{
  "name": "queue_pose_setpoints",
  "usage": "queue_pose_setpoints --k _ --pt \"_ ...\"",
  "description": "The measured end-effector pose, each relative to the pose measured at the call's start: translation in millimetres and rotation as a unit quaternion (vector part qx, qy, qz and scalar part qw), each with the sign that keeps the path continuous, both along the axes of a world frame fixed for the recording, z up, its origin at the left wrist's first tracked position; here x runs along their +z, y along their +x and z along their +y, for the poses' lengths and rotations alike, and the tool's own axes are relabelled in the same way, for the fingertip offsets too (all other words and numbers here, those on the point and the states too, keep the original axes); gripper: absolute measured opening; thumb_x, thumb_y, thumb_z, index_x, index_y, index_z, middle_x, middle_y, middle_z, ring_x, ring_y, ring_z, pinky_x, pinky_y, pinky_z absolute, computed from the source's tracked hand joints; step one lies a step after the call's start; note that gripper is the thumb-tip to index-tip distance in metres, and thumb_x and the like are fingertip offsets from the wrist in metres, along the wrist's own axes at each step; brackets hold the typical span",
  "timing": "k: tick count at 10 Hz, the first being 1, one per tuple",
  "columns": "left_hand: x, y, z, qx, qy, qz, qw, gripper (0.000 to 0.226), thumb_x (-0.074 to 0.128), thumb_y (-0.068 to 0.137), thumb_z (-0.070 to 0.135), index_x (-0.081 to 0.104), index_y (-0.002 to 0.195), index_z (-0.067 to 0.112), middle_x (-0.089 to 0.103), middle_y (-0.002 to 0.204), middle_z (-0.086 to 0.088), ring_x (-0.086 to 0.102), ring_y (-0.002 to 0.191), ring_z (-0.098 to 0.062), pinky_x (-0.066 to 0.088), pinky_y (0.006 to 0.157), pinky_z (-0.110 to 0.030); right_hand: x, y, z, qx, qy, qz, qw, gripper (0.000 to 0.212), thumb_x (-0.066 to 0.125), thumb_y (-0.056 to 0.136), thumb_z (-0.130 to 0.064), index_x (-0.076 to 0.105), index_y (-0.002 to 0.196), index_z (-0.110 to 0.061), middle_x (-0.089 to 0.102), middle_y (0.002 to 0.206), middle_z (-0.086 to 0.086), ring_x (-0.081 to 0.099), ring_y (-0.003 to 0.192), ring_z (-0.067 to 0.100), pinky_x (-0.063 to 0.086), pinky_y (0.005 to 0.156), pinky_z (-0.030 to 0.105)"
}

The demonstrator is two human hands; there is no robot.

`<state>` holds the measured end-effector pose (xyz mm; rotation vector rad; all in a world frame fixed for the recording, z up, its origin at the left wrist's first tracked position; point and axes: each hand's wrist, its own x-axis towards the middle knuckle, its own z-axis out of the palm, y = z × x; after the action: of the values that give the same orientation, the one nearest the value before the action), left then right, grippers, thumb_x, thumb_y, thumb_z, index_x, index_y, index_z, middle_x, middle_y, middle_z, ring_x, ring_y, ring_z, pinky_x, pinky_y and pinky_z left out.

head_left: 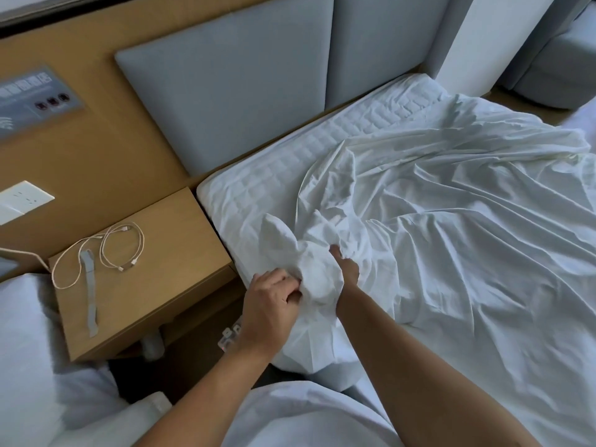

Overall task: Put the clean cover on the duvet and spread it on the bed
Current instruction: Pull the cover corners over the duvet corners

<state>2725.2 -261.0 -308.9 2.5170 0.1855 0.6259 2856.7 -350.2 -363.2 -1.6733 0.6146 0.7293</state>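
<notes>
Bedding covers most of our mattress [251, 188]: the white cover [467, 221] lies rumpled, its long axis running from the near-left corner toward the far right. We bunch that corner, the duvet tip [277, 233] poking toward the headboard. Our left hand [274, 298] and right hand [346, 267] both clench cloth; should either loosen, we judge the tip slips back inside.

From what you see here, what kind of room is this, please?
Most likely a hotel bedroom. A bed stands against a padded headboard, a control panel with buttons is set in the wooden wall, and a nightstand sits between this bed and a second white-covered one.
</notes>
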Motion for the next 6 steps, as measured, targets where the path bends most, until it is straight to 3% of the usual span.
queue_pose_setpoints --k 1,2,3,4,5,6 --pt "-0.9 -23.9 -15.6 -0.116 -0.042 0.027 0.992 0.004 0.072 0.086 0.012 0.076 0.086 0.011 0.067 0.084 0.002 0.061 0.077 -0.010 0.057 0.076 -0.021 5.8 8.7 -1.4 -0.060 -0.001 0.014 0.998 0.055 0.047 0.101 -0.051 0.062 0.114 0.000 0.066 0.117 0.020 0.062 0.115 0.038 0.050 0.100 0.043" --pt "-17.5 -31.2 -22.2 -0.124 -0.178 0.138 0.966 0.011 0.067 0.095 0.021 0.075 0.103 0.021 0.072 0.103 0.012 0.065 0.099 -0.005 0.046 0.092 -0.008 3.7 10.7 -8.3 -0.064 -0.014 0.020 0.998 0.068 0.048 0.098 -0.058 0.058 0.126 0.003 0.064 0.125 0.019 0.060 0.116 0.036 0.046 0.100 0.039" --pt "-37.0 -21.5 -18.1 0.110 -0.502 0.223 0.829 0.026 0.067 0.095 0.004 0.069 0.116 0.018 0.074 0.111 0.000 0.070 0.104 -0.017 0.057 0.078 -0.024 5.1 8.0 -10.1 -0.088 0.033 0.045 0.995 0.065 0.054 0.093 -0.062 0.058 0.128 -0.007 0.066 0.117 0.010 0.063 0.099 0.031 0.051 0.085 0.035" --pt "-51.9 -3.2 -8.2 0.211 -0.548 0.215 0.780 0.053 0.061 0.096 -0.004 0.046 0.145 0.009 0.056 0.141 -0.016 0.061 0.118 -0.030 0.058 0.088 -0.034 10.0 3.8 -12.8 -0.085 0.079 0.079 0.990 0.061 0.060 0.088 -0.064 0.057 0.126 -0.016 0.062 0.108 0.002 0.061 0.102 0.029 0.050 0.098 0.045" --pt "-43.8 18.2 0.3 0.209 -0.569 0.131 0.785 0.036 0.046 0.106 0.009 0.046 0.142 0.015 0.050 0.147 -0.017 0.059 0.121 -0.023 0.054 0.095 -0.031 7.8 5.1 -20.4 -0.054 0.057 0.067 0.995 0.065 0.060 0.088 -0.063 0.055 0.132 -0.016 0.061 0.118 0.004 0.059 0.109 0.031 0.048 0.102 0.048" --pt "-37.5 26.9 2.0 0.137 -0.595 0.170 0.774 0.039 0.037 0.106 0.000 0.041 0.134 0.026 0.047 0.144 -0.013 0.045 0.133 -0.029 0.049 0.095 -0.017 9.2 4.8 -28.6 -0.028 0.074 0.061 0.995 0.064 0.059 0.088 -0.062 0.056 0.134 -0.017 0.063 0.124 0.003 0.060 0.113 0.030 0.047 0.105 0.047"
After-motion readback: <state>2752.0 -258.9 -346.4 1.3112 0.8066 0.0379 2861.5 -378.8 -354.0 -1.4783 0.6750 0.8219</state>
